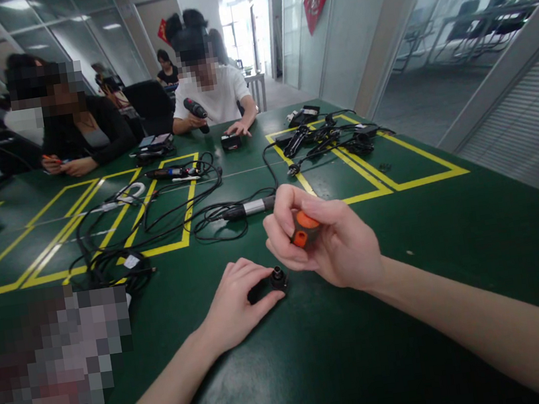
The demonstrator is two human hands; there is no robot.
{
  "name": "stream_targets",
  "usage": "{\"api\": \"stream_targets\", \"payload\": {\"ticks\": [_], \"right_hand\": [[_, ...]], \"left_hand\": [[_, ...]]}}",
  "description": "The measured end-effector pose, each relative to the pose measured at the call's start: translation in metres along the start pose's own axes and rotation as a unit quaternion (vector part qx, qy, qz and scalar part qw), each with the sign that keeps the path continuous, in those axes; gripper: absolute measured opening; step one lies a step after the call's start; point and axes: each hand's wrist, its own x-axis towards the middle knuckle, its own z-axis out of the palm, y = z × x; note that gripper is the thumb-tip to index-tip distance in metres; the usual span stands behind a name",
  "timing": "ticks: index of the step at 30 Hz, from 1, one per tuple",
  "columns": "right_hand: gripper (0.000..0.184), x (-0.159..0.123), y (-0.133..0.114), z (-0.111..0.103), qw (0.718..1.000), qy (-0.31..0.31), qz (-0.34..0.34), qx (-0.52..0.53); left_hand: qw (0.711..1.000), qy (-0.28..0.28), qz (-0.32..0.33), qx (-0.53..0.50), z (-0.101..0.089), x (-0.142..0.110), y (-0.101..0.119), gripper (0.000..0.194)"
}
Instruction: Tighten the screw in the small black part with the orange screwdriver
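Observation:
My left hand rests low over the green table, thumb and fingertips closed around a small black cylindrical part. That part stands upright on the tabletop, its narrower ringed end facing up. Just above and to the right, my right hand is raised with its fingers wrapped round a screwdriver. Only the orange and dark grey butt of its handle shows, with a hole in the end; the shaft is hidden by my hand. The two hands are close but apart.
Behind my hands lies a silver and black corded tool. Tangled black cables spread leftward, and more cables lie within yellow tape outlines. Across the green table, a person holds a drill; another sits left.

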Motion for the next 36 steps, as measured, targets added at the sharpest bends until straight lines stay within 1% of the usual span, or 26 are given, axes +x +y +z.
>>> {"api": "stream_targets", "payload": {"ticks": [3,6,8,12,15,17,20,22,24,27,29,31,33,36], "right_hand": [[0.041,0.0025,0.0010,-0.0006,1.000,0.000,-0.010,-0.007],[0.045,0.0027,0.0018,-0.0007,1.000,0.004,0.005,0.013],[0.041,0.0013,0.0018,-0.0004,1.000,0.000,0.006,0.024],[0.023,-0.0017,0.0006,0.0000,1.000,-0.003,0.006,0.026],[0.019,-0.0018,-0.0001,-0.0008,1.000,-0.004,-0.001,0.023],[0.024,-0.0008,-0.0001,-0.0019,1.000,-0.012,-0.013,0.012],[0.039,0.0008,0.0007,-0.0032,1.000,-0.014,-0.019,-0.005],[0.043,0.0011,0.0016,-0.0032,1.000,-0.006,-0.015,0.006],[0.041,0.0004,0.0024,-0.0026,0.999,0.003,-0.013,0.029],[0.029,-0.0014,0.0025,-0.0007,0.999,0.009,-0.011,0.050],[0.022,-0.0023,0.0023,0.0006,0.999,0.013,-0.007,0.045],[0.019,-0.0025,0.0025,0.0015,0.999,0.012,-0.011,0.032],[0.023,-0.0021,0.0033,0.0016,1.000,0.004,-0.016,0.025],[0.037,-0.0016,0.0049,0.0007,1.000,0.001,-0.016,0.019]], "left_hand": [[1.000,-0.002,0.001,-0.009,-0.0003,0.0001,0.0001,0.025],[1.000,-0.004,-0.002,-0.006,-0.0012,0.0002,0.0009,0.027],[1.000,-0.006,-0.005,-0.002,-0.0018,0.0003,0.0019,0.029],[1.000,-0.009,-0.010,-0.002,-0.0021,0.0008,0.0032,0.030],[1.000,-0.010,-0.011,-0.012,-0.0011,0.0008,0.0022,0.026],[1.000,-0.008,-0.007,-0.020,-0.0001,0.0005,0.0005,0.023],[1.000,-0.003,-0.002,-0.024,0.0008,0.0004,-0.0018,0.024],[1.000,-0.003,-0.001,-0.020,0.0010,0.0007,-0.0024,0.026],[1.000,-0.002,-0.002,-0.018,0.0010,0.0012,-0.0022,0.024],[1.000,-0.001,-0.005,-0.020,0.0011,0.0016,-0.0012,0.023],[1.000,-0.004,-0.007,-0.021,0.0012,0.0014,-0.0007,0.024],[1.000,-0.005,-0.006,-0.024,0.0013,0.0009,-0.0005,0.025],[1.000,-0.006,-0.005,-0.029,0.0013,0.0005,-0.0005,0.022],[1.000,-0.011,-0.008,-0.026,0.0010,0.0004,-0.0002,0.021]]}}
